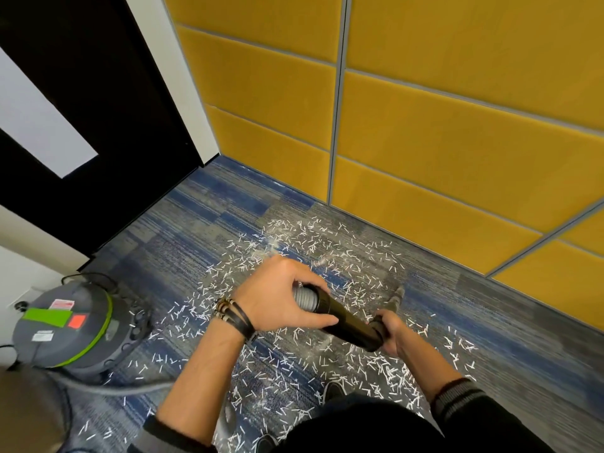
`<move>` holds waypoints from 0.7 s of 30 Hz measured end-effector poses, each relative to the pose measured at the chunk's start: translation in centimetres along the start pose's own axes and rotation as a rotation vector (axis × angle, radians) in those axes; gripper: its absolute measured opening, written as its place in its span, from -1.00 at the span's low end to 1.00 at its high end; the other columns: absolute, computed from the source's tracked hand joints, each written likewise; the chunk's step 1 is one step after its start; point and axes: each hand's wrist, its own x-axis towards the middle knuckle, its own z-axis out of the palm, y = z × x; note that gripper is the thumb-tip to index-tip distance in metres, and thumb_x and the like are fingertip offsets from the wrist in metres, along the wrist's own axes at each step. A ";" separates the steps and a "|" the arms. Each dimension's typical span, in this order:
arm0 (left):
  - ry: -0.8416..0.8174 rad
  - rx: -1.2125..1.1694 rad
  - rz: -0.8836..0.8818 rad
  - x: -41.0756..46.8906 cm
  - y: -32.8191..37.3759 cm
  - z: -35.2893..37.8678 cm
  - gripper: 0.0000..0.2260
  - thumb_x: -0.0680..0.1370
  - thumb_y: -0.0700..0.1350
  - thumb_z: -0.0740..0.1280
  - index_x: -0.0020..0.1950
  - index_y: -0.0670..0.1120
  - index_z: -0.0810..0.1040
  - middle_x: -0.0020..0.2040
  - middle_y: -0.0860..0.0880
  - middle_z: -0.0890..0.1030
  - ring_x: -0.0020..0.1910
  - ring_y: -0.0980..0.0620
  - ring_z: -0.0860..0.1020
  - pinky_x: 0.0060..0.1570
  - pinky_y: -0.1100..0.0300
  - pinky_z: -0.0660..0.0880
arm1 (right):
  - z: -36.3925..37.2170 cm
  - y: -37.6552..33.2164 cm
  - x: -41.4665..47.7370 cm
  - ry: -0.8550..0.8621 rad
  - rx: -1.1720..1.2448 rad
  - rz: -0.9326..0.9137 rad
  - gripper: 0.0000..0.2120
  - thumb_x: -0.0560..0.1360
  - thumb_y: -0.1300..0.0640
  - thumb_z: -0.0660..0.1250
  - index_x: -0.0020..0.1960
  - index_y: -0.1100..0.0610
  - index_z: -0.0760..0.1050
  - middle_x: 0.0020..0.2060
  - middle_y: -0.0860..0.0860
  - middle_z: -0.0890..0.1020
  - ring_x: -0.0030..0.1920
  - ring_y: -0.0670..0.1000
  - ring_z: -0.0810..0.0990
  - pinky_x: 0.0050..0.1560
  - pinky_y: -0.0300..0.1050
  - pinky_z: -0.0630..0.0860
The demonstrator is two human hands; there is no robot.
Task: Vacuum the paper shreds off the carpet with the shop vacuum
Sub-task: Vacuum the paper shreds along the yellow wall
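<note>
White paper shreds (pixel 294 243) lie scattered over the blue-grey carpet (pixel 202 223) in front of me. My left hand (pixel 281 295) grips the grey ribbed hose (pixel 305 297) where it enters a black tube (pixel 346 322). My right hand (pixel 390 331) holds the tube's other end, where a further nozzle piece (pixel 397 297) points away toward the floor. The shop vacuum (pixel 68 325), a grey drum with a green band, stands on the carpet at the left, its hose (pixel 130 389) running along the floor toward me.
Yellow padded wall panels (pixel 425 125) close the far and right side. A dark door (pixel 85 125) stands at the left behind the vacuum. A black cord (pixel 88 276) loops over the vacuum's top. My shoes (pixel 333 390) stand among the shreds at the bottom.
</note>
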 end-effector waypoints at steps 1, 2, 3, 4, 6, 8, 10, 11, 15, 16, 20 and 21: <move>0.033 -0.002 0.003 0.1 0.1 -0.1 -0.68 0.41 0.29 0.54 0.02 0.12 0.74 -0.17 0.26 0.67 -0.13 0.24 0.63 -0.07 0.29 0.54 | 0.0 -0.7 -0.2 0.007 -0.004 -0.014 -0.84 0.64 0.11 0.15 0.00 0.21 0.31 -0.29 0.15 0.53 -0.34 0.16 0.53 -0.27 0.06 0.53; 0.068 -0.001 0.011 0.3 0.4 -0.2 -0.65 0.41 0.32 0.51 0.03 0.12 0.74 -0.16 0.25 0.68 -0.14 0.23 0.63 -0.07 0.28 0.56 | 0.0 -1.4 -0.3 0.009 0.004 -0.030 -0.86 0.63 0.13 0.16 0.03 0.21 0.31 -0.29 0.15 0.54 -0.34 0.16 0.54 -0.22 0.10 0.55; 0.089 0.004 0.021 0.6 0.6 -0.4 -0.62 0.40 0.35 0.48 0.03 0.12 0.75 -0.17 0.25 0.68 -0.14 0.24 0.63 -0.08 0.29 0.56 | 0.0 -2.0 -0.5 0.006 0.016 -0.046 -0.87 0.63 0.13 0.17 0.04 0.21 0.30 -0.28 0.15 0.55 -0.34 0.16 0.55 -0.17 0.12 0.56; 0.097 0.014 0.029 1.0 0.8 -0.5 -0.61 0.39 0.37 0.46 0.04 0.13 0.75 -0.17 0.28 0.66 -0.15 0.26 0.62 -0.08 0.31 0.55 | -0.1 -2.6 -0.4 0.011 0.023 -0.068 -0.87 0.63 0.13 0.19 0.03 0.20 0.30 -0.28 0.15 0.55 -0.35 0.15 0.55 -0.15 0.13 0.57; 0.091 0.041 0.019 1.6 1.0 -0.3 -0.59 0.38 0.41 0.44 0.05 0.17 0.73 -0.19 0.34 0.62 -0.14 0.32 0.60 -0.07 0.35 0.52 | -0.6 -3.6 -0.4 0.029 0.047 -0.111 -0.86 0.63 0.11 0.20 0.01 0.17 0.29 -0.26 0.14 0.51 -0.36 0.13 0.55 -0.18 0.10 0.59; 0.089 0.053 -0.023 2.3 0.8 0.6 -0.54 0.37 0.45 0.41 0.08 0.19 0.72 -0.16 0.34 0.62 -0.12 0.35 0.59 0.00 0.29 0.56 | -1.1 -4.5 0.0 0.057 0.040 -0.126 -0.83 0.64 0.07 0.19 0.01 0.17 0.29 -0.26 0.13 0.50 -0.34 0.12 0.53 -0.16 0.11 0.59; 0.097 0.058 -0.065 3.1 0.5 2.0 -0.51 0.38 0.46 0.39 0.12 0.18 0.72 -0.10 0.28 0.68 -0.09 0.29 0.61 0.08 0.15 0.60 | -1.8 -5.3 0.4 0.082 0.005 -0.110 -0.79 0.65 0.02 0.18 0.00 0.17 0.29 -0.27 0.13 0.52 -0.34 0.13 0.54 -0.16 0.14 0.57; 0.089 0.059 -0.076 3.5 0.5 2.8 -0.52 0.39 0.44 0.40 0.13 0.17 0.72 -0.07 0.25 0.70 -0.08 0.26 0.61 0.09 0.12 0.61 | -2.2 -5.5 0.7 0.093 -0.032 -0.093 -0.77 0.66 0.00 0.17 0.02 0.18 0.30 -0.27 0.14 0.54 -0.33 0.14 0.56 -0.19 0.14 0.58; 0.042 0.068 -0.030 4.7 1.2 3.2 -0.60 0.42 0.37 0.45 0.08 0.14 0.73 -0.10 0.22 0.71 -0.12 0.24 0.61 0.02 0.11 0.61 | -2.9 -5.2 2.4 0.059 -0.130 -0.041 -0.77 0.64 0.04 0.16 0.17 0.19 0.30 -0.23 0.17 0.58 -0.33 0.14 0.62 -0.31 0.02 0.62; 0.050 0.062 -0.016 4.8 1.3 2.7 -0.60 0.40 0.37 0.44 0.07 0.15 0.73 -0.11 0.22 0.71 -0.13 0.23 0.62 0.00 0.13 0.61 | -2.8 -5.2 2.6 0.046 -0.132 -0.041 -0.75 0.63 0.05 0.17 0.20 0.19 0.29 -0.22 0.18 0.59 -0.33 0.14 0.64 -0.31 0.03 0.63; 0.121 0.036 0.054 5.4 1.8 1.1 -0.62 0.41 0.35 0.47 0.07 0.14 0.74 -0.11 0.23 0.71 -0.12 0.23 0.64 -0.04 0.18 0.61 | -2.1 -6.4 1.8 -0.001 -0.117 -0.059 -0.77 0.62 0.06 0.20 0.16 0.18 0.27 -0.22 0.17 0.56 -0.36 0.15 0.62 -0.35 0.04 0.63; 0.148 0.012 0.057 5.6 1.8 1.1 -0.63 0.42 0.33 0.49 0.07 0.14 0.74 -0.11 0.23 0.72 -0.12 0.24 0.65 -0.04 0.20 0.61 | -2.2 -6.9 1.6 -0.013 -0.103 -0.069 -0.81 0.62 0.07 0.19 0.11 0.17 0.26 -0.26 0.15 0.53 -0.39 0.15 0.60 -0.37 0.04 0.62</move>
